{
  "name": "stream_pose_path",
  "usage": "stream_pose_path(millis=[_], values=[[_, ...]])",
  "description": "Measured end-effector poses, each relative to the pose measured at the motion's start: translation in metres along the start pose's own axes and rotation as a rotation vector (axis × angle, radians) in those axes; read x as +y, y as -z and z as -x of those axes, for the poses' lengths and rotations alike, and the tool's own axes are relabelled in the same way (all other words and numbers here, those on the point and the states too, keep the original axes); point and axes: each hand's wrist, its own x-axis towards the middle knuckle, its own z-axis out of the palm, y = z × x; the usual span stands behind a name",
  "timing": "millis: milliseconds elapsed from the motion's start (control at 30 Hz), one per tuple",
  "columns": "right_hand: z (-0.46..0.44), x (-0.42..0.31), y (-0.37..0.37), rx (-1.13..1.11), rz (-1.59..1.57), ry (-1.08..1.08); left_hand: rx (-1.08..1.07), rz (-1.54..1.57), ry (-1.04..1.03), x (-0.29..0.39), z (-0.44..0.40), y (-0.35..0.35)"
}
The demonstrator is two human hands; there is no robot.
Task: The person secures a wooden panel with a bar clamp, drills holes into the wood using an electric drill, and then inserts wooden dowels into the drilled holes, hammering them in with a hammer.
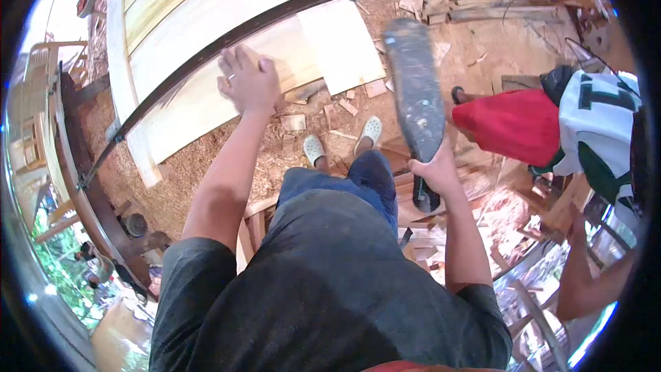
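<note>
A pale wooden panel (206,107) made of joined boards lies at the upper left, with a long dark metal bar clamp (275,12) running diagonally across it. My left hand (249,81) rests on the panel just below the bar, its fingers spread and a ring on one of them. In my right hand (439,169) is a dark, worn, paddle-shaped tool (415,89), held near its lower end. Its broad end points up, beyond the panel's right corner, and is slightly blurred.
Wood offcuts (294,122) and shavings cover the floor around my feet. At the right stands a person in red shorts (506,122) and a white and green shirt, close to my right arm. A long beam (86,200) runs along the left side.
</note>
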Motion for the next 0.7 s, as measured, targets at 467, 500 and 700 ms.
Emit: stream_pose_path(millis=[467,500,700], values=[[-0.031,0.078,0.07,0.099,0.271,-0.497,-0.066,0.343,-0.786,0.043,-0.175,-0.053],[-0.023,0.086,0.09,0.039,0.205,-0.513,-0.099,0.214,-0.835,0.035,-0.184,-0.067],[-0.006,0.075,0.04,0.13,0.104,-0.598,-0.313,0.222,-0.692,0.021,-0.21,-0.071]])
